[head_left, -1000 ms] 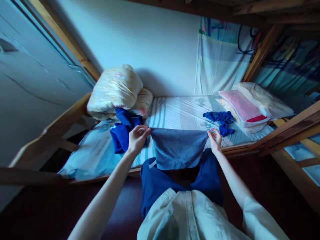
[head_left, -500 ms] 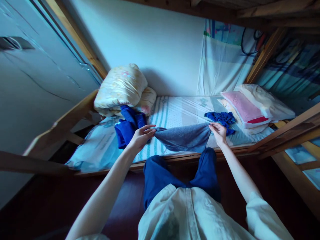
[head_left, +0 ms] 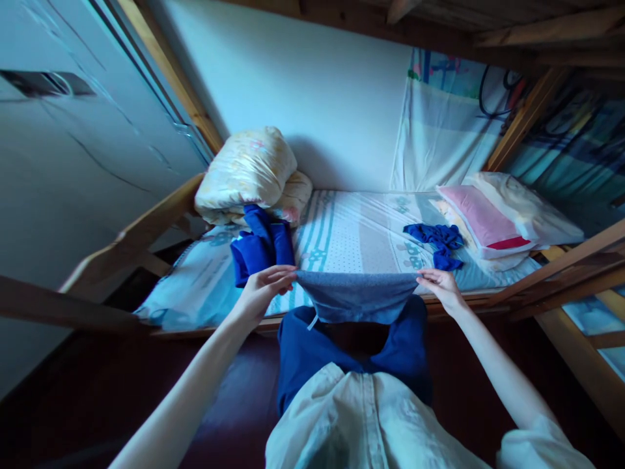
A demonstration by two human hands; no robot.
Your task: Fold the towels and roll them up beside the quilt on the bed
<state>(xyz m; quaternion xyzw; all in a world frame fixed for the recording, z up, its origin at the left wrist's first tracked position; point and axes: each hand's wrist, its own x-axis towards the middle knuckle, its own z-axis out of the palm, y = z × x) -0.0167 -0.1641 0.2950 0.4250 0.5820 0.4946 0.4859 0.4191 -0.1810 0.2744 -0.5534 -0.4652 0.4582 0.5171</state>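
Note:
A grey-blue cloth [head_left: 359, 296] hangs stretched between my two hands, its top edge nearly straight, above my knees at the bed's front edge. My left hand [head_left: 266, 286] pinches its left corner, and a small white tag dangles near that side. At the opposite corner, the fingers of my right hand [head_left: 441, 286] are closed on the cloth. Dark blue clothing [head_left: 261, 247] lies on the bed just beyond my left hand. Another crumpled blue garment [head_left: 437, 241] rests behind my right hand.
The bed [head_left: 342, 228] has a patterned sheet. A bundled quilt [head_left: 249, 169] sits at its left end, a pink pillow [head_left: 483, 215] at its right. Wooden rails [head_left: 131, 241] flank both ends, and an upper bunk [head_left: 439, 32] hangs overhead.
The cloth has come lower and closer to me, its top edge now straighter and wider. Both hands have moved down and farther apart, and the white tag has come into view.

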